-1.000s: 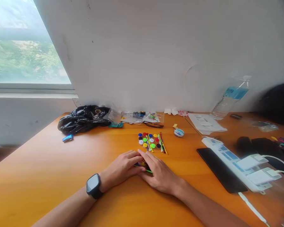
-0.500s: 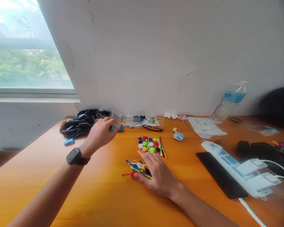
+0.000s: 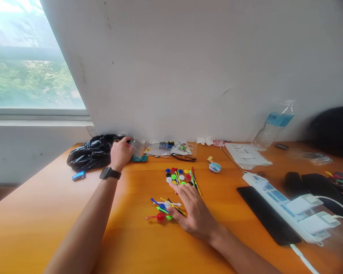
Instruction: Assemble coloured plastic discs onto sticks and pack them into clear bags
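Observation:
My left hand (image 3: 121, 153), with a dark watch on the wrist, is at the back of the table beside a black plastic bag (image 3: 88, 153). Its fingers are curled, and what they hold, if anything, is hidden. Clear plastic (image 3: 137, 147) and a teal item (image 3: 139, 158) lie just to its right. My right hand (image 3: 193, 208) hovers open, fingers stretched out, over the edge of a small pile of plastic arrow spinners (image 3: 161, 217) in red, green, blue, white and yellow. Behind its fingertips lie rows of coloured round discs (image 3: 173, 176) and loose arrow pointers (image 3: 194, 179).
A small blue packet (image 3: 79, 175) lies left. Along the wall are flat clear packs (image 3: 154, 149), black cable-like loops (image 3: 183, 157) and a white bag (image 3: 247, 155). A round white-blue case (image 3: 214, 167), black phone (image 3: 267, 215), power strip (image 3: 277, 198) and water bottle (image 3: 270, 129) stand right.
My left hand has moved further back, beside the black bag, and its fingers have curled. My right hand has shifted slightly, uncovering more of the spinner pile. The view has moved a little.

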Action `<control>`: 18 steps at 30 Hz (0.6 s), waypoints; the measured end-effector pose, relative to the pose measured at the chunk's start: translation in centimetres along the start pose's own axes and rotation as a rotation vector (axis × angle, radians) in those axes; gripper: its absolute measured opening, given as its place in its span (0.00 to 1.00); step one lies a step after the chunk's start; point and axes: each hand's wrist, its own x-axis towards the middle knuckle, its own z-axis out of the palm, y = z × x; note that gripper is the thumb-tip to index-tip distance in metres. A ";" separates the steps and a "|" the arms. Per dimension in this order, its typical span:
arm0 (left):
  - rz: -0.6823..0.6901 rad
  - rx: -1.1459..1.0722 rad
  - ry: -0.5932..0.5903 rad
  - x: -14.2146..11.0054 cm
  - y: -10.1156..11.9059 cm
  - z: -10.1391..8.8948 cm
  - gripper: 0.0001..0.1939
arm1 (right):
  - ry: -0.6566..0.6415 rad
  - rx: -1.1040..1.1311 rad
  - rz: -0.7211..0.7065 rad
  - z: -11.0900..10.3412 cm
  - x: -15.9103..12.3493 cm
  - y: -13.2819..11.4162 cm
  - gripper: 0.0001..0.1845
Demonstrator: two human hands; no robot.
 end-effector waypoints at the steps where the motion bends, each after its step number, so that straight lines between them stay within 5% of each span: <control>1: -0.009 -0.062 0.031 0.3 0.0 -0.5 0.23 | 0.015 0.003 -0.006 -0.2 0.0 0.0 0.32; 6: 0.043 -0.397 0.179 1.3 0.9 -5.8 0.18 | 0.185 0.043 -0.012 -2.4 1.0 -0.6 0.22; 11: 0.153 -0.661 0.113 -0.2 4.2 -11.6 0.18 | 0.311 0.129 0.094 -7.2 6.0 -2.1 0.26; 18: 0.207 -0.906 -0.030 -3.0 9.6 -12.9 0.14 | 0.145 0.284 0.086 -11.9 14.1 -3.2 0.22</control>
